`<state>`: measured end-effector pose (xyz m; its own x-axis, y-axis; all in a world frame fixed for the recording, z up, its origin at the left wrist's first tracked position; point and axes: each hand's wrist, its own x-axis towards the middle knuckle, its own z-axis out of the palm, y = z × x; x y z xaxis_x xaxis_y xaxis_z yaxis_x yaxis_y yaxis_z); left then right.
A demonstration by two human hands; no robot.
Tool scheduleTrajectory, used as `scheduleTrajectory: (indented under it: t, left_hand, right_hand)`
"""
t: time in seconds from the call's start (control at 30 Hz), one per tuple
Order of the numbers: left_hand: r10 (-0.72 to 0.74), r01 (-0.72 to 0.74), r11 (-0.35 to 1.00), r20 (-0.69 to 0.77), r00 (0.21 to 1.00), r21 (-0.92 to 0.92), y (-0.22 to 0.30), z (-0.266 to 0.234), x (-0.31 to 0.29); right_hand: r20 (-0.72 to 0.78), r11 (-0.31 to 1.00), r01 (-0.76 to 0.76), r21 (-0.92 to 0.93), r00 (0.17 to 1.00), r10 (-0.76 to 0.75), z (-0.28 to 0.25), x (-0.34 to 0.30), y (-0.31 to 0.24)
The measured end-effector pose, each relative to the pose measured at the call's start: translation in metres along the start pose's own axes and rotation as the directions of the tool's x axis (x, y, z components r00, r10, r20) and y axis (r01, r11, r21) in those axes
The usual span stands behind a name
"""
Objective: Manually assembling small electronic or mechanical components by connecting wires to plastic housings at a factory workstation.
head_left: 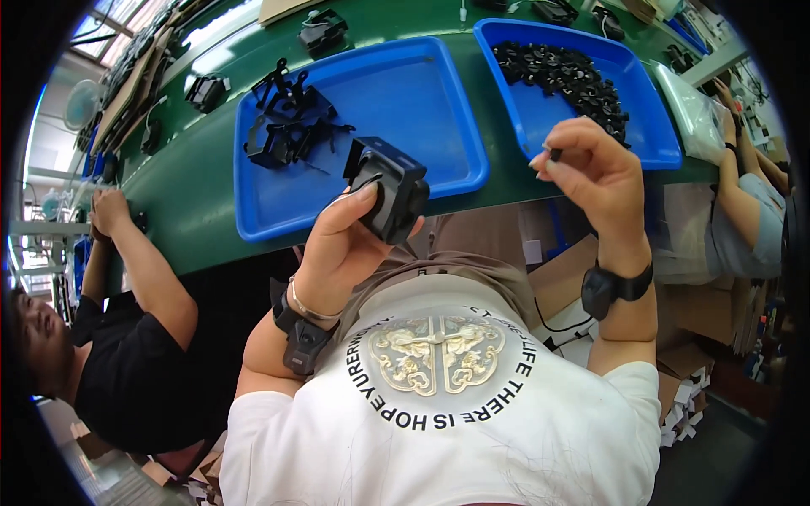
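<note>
In my left hand point(342, 232) is a boxy black plastic device point(390, 190), tilted up over the near edge of a blue tray point(396, 93). My thumb lies across its side and the fingers wrap underneath. My right hand point(595, 169) pinches a small black part point(554, 155) between thumb and fingertips, apart from the device. That part is too small to name more exactly. Just beyond the right hand, a second blue tray point(531, 114) holds a heap of small black parts point(569, 80). Several black plastic brackets point(291, 122) lie at the left of the first tray.
Both trays rest on a green worktable point(190, 185). More black devices point(322, 32) stand along its far side. A clear plastic bag point(693, 110) lies right of the second tray. Co-workers sit at my left point(143, 337) and right point(751, 211). Cardboard boxes point(700, 316) stand below at the right.
</note>
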<state>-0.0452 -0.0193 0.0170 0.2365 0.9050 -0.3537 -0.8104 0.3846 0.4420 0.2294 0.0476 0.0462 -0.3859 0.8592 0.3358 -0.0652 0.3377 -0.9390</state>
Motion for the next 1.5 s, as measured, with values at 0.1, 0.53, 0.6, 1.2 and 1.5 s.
scheduleTrajectory:
  t: [0.1,0.53,0.6,1.2,1.5]
  left_hand:
    - [0.082,-0.081,0.997,-0.098,0.992,0.018,-0.008,0.007,0.001]
    - [0.138,-0.142,0.954,0.033,0.99,0.263,-0.003,0.003,-0.015]
    - [0.136,-0.139,0.955,0.028,0.99,0.262,-0.004,0.001,-0.013]
    - [0.193,-0.174,0.878,0.003,0.981,0.445,-0.01,0.006,-0.017]
    - [0.341,-0.385,0.678,0.196,0.92,0.626,-0.016,0.005,-0.008]
  right_hand:
    - [0.041,0.991,0.135,0.0,0.99,-0.135,0.037,-0.012,0.003]
    - [0.122,0.835,0.46,-0.301,0.887,-0.445,0.086,-0.005,0.02]
    - [0.102,0.854,0.427,-0.299,0.904,-0.416,0.088,-0.006,0.021]
    - [0.065,0.868,0.379,-0.32,0.923,-0.379,0.093,-0.012,0.036]
    - [0.081,0.761,0.408,-0.505,0.9,-0.428,0.087,-0.007,0.031]
